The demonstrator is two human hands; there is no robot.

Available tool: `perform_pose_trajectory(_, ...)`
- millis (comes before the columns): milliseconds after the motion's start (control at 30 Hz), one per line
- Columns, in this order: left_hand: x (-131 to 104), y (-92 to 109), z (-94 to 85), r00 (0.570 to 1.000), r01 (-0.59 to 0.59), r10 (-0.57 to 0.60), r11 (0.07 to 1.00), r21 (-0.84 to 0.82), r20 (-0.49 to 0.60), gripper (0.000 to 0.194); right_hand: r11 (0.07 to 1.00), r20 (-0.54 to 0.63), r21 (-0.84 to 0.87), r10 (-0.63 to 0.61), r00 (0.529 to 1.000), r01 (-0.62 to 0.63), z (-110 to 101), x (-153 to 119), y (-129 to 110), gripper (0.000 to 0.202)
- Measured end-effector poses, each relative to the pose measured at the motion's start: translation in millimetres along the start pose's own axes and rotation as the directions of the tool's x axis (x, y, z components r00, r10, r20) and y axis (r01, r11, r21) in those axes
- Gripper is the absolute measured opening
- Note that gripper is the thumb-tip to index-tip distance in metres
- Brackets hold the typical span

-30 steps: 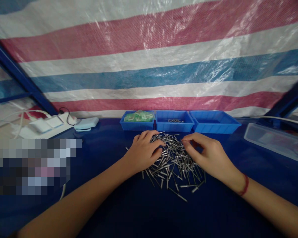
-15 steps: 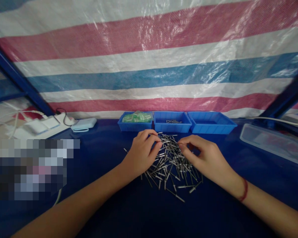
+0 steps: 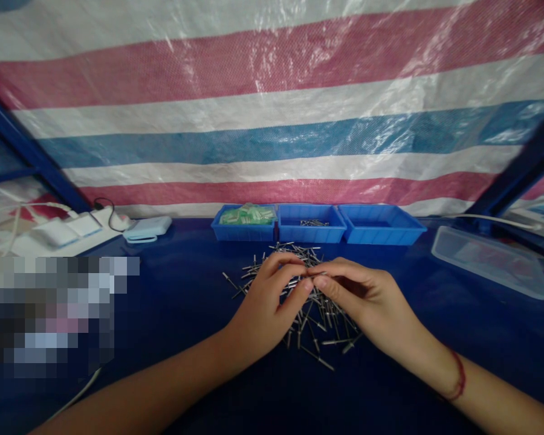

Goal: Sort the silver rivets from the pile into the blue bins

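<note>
A loose pile of silver pop rivets (image 3: 329,305) lies on the blue table, thin pins with thicker ends pointing every way. Over the pile my left hand (image 3: 272,296) is closed, thumb and index finger bent toward each other. My right hand (image 3: 367,296) meets it, its thumb and index finger pinched together. A thin rivet (image 3: 318,275) shows between the touching fingertips, mostly hidden by them. Under and between both hands, part of the pile is covered.
Behind the pile stand three blue bins: the left bin (image 3: 242,233) holds green packets, the middle bin (image 3: 310,234) some rivets, the right bin (image 3: 383,235) shows a bare inside. A clear plastic lid (image 3: 489,263) lies right. A power strip (image 3: 72,232) and a light-blue case (image 3: 148,228) sit left.
My hands have come together over the pile: the left moved right, and the right moved left and slightly down. Their fingertips, apart before, now meet.
</note>
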State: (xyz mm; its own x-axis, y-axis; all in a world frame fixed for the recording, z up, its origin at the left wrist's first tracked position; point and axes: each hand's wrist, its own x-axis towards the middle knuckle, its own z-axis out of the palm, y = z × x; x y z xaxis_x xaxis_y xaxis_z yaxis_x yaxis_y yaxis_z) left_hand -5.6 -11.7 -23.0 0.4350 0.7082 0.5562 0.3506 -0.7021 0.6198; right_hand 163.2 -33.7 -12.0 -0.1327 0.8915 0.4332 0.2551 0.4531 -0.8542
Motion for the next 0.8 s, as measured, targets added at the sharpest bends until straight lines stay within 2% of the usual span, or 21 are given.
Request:
perform_pose_trajectory(267,0.7,1.9,-1.0,1.000,-0.013,0.013,1.000,-0.018,-0.020,0.006,0.999,-0.064,-0.042,-0.029,0.998,0.027,1.6,-1.8,-2.5,0.006)
perform_pose_trajectory(400,1.3,2.7,-1.2,0.999,-0.018,0.018,1.000,-0.002,-0.029,0.006,0.986,-0.025,-0.146,-0.082,0.996,0.077,-1.0,-2.3,-4.9,0.004)
perform_pose_trajectory(633,2.0,2.7,-3.5,0.991,-0.052,0.057,0.998,0.046,-0.117,0.006,0.954,0.049,-0.264,-0.135,0.990,0.143,-3.3,-1.4,-2.1,0.009)
perform_pose_trajectory(733,0.1,1.1,-2.7,0.992,-0.017,0.022,0.999,0.036,-0.128,0.015,0.933,0.108,-0.298,-0.175,0.979,0.200,-6.2,1.4,-3.9,0.011)
perform_pose_trajectory(800,-0.7,-0.8,-1.9,0.991,0.046,-0.043,0.999,0.017,-0.130,0.024,0.894,0.065,-0.381,-0.227,0.972,0.235,-12.6,9.4,-4.5,0.012)
